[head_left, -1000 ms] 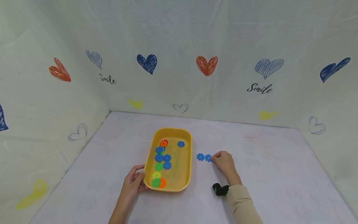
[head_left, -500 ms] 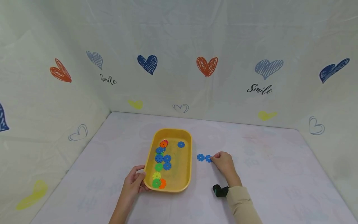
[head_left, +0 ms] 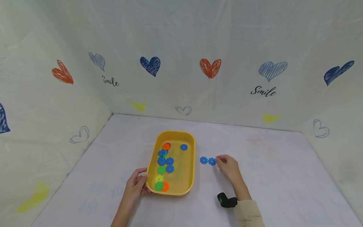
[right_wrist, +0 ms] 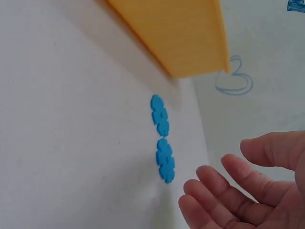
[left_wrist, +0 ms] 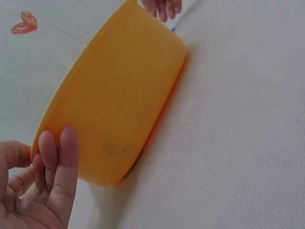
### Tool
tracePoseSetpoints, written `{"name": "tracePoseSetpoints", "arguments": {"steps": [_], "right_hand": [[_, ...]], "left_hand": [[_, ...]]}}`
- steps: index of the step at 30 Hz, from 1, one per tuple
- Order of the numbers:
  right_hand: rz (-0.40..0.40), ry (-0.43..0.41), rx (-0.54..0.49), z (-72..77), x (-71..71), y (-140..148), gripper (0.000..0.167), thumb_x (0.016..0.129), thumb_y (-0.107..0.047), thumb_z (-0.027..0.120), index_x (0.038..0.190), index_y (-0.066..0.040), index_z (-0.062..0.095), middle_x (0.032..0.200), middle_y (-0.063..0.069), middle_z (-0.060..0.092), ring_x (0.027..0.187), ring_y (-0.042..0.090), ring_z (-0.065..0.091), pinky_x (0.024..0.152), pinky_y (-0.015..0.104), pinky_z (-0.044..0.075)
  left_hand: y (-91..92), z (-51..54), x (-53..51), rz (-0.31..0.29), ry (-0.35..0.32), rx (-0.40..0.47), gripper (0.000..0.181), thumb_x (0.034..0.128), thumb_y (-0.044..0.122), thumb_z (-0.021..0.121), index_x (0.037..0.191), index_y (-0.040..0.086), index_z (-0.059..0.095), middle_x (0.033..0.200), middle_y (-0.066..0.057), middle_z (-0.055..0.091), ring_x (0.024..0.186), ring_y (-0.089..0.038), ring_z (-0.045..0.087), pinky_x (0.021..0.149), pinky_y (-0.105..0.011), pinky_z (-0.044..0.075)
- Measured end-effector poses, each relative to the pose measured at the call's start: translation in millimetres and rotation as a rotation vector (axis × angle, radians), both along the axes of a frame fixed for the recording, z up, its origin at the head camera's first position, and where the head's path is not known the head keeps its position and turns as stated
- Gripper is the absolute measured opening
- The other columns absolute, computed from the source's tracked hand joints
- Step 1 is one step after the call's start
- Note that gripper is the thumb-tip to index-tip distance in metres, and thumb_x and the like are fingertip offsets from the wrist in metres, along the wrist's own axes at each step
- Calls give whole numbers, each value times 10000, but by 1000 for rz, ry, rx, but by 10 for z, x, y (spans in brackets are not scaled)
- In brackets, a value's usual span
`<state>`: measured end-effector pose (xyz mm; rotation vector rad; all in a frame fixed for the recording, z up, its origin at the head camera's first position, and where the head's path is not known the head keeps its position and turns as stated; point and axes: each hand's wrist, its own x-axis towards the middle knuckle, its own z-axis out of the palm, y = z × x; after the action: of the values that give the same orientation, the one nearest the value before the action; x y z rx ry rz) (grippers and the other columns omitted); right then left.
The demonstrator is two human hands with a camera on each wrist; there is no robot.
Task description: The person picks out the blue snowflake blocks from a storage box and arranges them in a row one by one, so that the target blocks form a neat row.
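Two blue notched discs [head_left: 203, 160] lie side by side on the white table, right of a yellow tray [head_left: 191, 170]. My right hand [head_left: 229, 167] hovers just right of the nearer disc; in the right wrist view the hand [right_wrist: 248, 191] has its fingers apart, holding nothing, beside the second blue disc [right_wrist: 165, 161]. The left hand [head_left: 136, 185] grips the tray's near left corner; the left wrist view shows thumb and fingers of that hand [left_wrist: 43, 186] pinching the tray's rim [left_wrist: 71, 71].
Inside the tray are several discs: blue [head_left: 169, 169], green [head_left: 161, 170], yellow [head_left: 159, 178] and orange [head_left: 166, 146], mostly along its left side. A black wrist device [head_left: 227, 200] sits at the right sleeve [head_left: 248, 212]. White sheeting with printed hearts [head_left: 210, 68] stands behind the table.
My right hand has let go of the nearer blue disc and drawn slightly to the right, its forearm lower. The left hand and the tray stay put.
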<state>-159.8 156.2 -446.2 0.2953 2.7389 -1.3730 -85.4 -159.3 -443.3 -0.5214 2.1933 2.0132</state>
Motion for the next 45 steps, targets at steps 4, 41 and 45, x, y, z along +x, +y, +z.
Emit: {"name": "tracePoseSetpoints", "arguments": {"steps": [4,41,45], "right_hand": [[-7,92,-21,111,89,-101,291,913,-235,560,1065,2,635,989,159,652,896,254,600,767,377,533],[479,79,-173,242,439,-1281,317,854,-149,656,1129,-12,582,1133,121,574,1073,307,525,951,468,450],[458,67,-121,216,413,-1343,317,845,-162,669,1122,-34,588,1125,89,567,1043,273,530,936,437,464]], "left_hand": [[1,0,-1,-1,-4,-7,353,949,113,460,1292,32,442,717,-61,532,546,-147,562,541,-249,531],[18,-10,9,10,4,8,349,949,115,465,1287,31,442,718,-59,523,552,-137,550,555,-253,541],[15,-7,18,8,17,13,355,947,115,468,1288,20,438,710,-57,518,541,-132,551,554,-259,545]]}}
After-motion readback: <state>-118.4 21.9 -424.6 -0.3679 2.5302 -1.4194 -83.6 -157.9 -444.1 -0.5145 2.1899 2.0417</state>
